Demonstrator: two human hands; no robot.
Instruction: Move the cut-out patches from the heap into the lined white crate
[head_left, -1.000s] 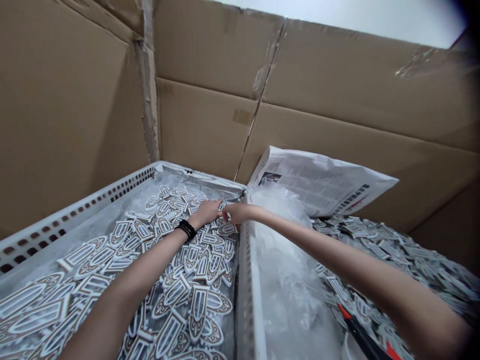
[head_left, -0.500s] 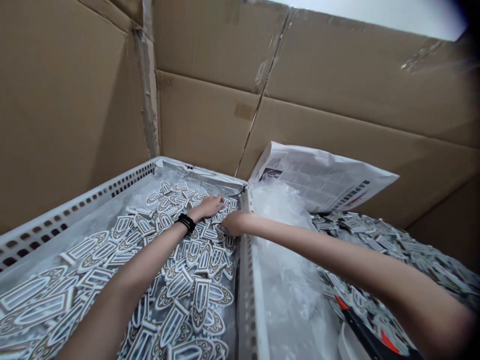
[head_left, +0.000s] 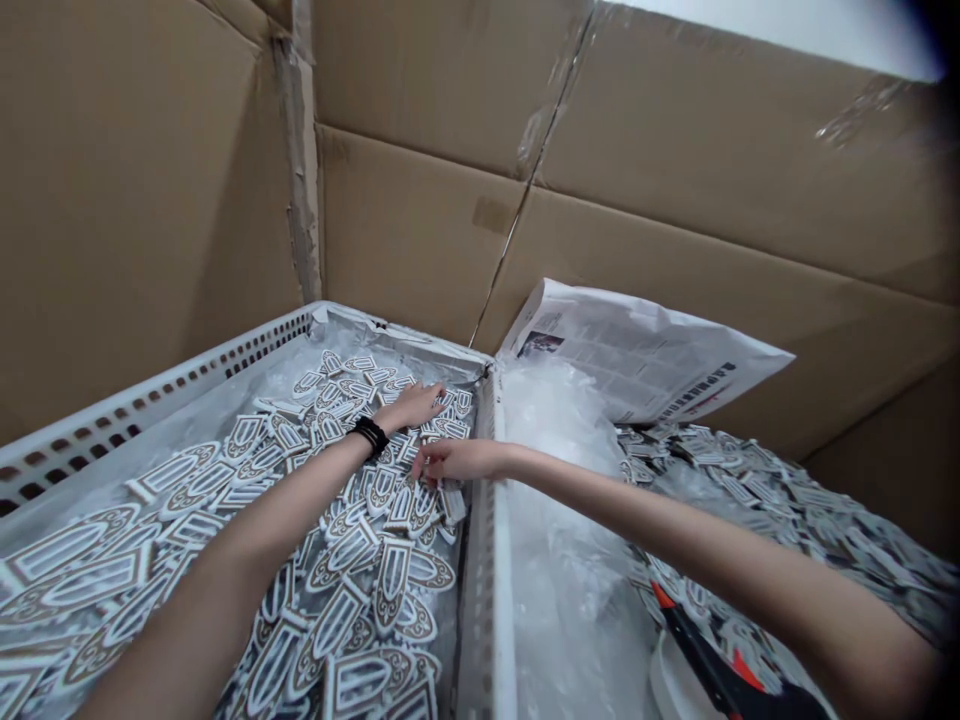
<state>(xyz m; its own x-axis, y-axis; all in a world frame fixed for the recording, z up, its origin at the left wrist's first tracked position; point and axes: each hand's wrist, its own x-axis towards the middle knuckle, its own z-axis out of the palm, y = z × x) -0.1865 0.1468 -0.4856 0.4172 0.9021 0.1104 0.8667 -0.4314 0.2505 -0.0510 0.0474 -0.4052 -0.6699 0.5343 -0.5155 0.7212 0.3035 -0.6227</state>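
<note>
A white perforated plastic basket (head_left: 495,600) holds many flat, arch-shaped white pieces (head_left: 394,590) with brown scrollwork borders. They lie loosely, overlapping at many angles. My left hand (head_left: 414,406), with black bands at the wrist, rests on the pieces near the basket's far right corner, its fingers stretched out. Reaching in over the basket's right wall, my right hand (head_left: 459,460) hangs just nearer to me. Its fingers are apart and curve down toward the pieces. No piece shows clearly in either hand, and the fingertips are small in view.
Clear plastic sheeting (head_left: 570,560) covers the strip right of the basket. Beyond it lies another heap of similar pieces (head_left: 757,500). A black and orange tool (head_left: 712,650) lies at the lower right. Printed paper (head_left: 637,350) leans against the cardboard wall (head_left: 420,220).
My right hand has moved left and a little nearer to me over the pieces, its fingers spreading into view. My left hand stays almost in place. The view has shifted slightly.
</note>
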